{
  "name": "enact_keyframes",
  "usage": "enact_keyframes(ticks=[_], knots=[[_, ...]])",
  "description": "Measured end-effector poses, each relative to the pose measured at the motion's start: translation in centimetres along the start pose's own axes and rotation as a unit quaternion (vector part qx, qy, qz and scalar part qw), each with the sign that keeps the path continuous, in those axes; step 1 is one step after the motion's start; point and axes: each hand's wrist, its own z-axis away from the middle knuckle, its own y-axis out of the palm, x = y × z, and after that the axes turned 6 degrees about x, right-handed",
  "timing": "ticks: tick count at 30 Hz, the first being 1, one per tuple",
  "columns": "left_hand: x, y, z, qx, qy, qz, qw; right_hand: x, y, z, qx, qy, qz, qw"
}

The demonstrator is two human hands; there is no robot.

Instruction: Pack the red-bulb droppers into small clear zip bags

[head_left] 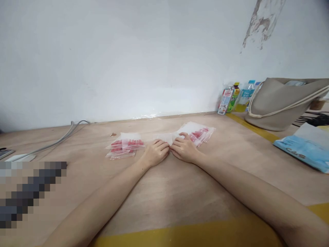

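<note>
My left hand [156, 152] and my right hand [184, 149] meet on the table, fingers curled and closed at the near edge of a small clear plastic bag [164, 137]. Much of that bag lies hidden under the fingers, and its contents cannot be made out. On the left, a stack of clear plastic bags [126, 145] holds red pieces and white slips. More bags with pinkish-red pieces [199, 133] lie fanned out just beyond my right hand, partly covered by it.
A grey cable [64, 136] runs along the left side. At the back right stand a carton [225, 102], several drink bottles [244, 97] and a grey-beige bag [279, 103]. A blue tissue pack [303, 151] lies at the right. Yellow tape [180, 236] crosses the wooden table near me.
</note>
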Motion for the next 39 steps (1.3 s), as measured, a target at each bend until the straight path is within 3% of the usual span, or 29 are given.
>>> enact_keyframes(ticks=[12,20,28,34,39], knots=[[0.1,-0.4,-0.2,0.031,0.012,-0.027,0.999,-0.1,-0.3,0.1,0.001,-0.008,-0.003,1.000],[1.7,-1.2,2.4,0.035,0.002,-0.019,0.999,-0.4,-0.3,0.4,0.028,-0.007,-0.088,0.996],[2.6,-1.9,4.7,0.029,-0.018,0.001,0.999,-0.5,0.0,1.0,0.088,0.052,-0.133,0.986],[4.3,-3.8,8.5,0.004,-0.063,0.001,0.998,-2.4,-0.1,2.7,0.064,0.127,-0.136,0.980],[1.9,-4.1,7.2,-0.005,-0.118,0.013,0.993,-1.7,-0.8,1.8,0.060,0.065,-0.138,0.986]])
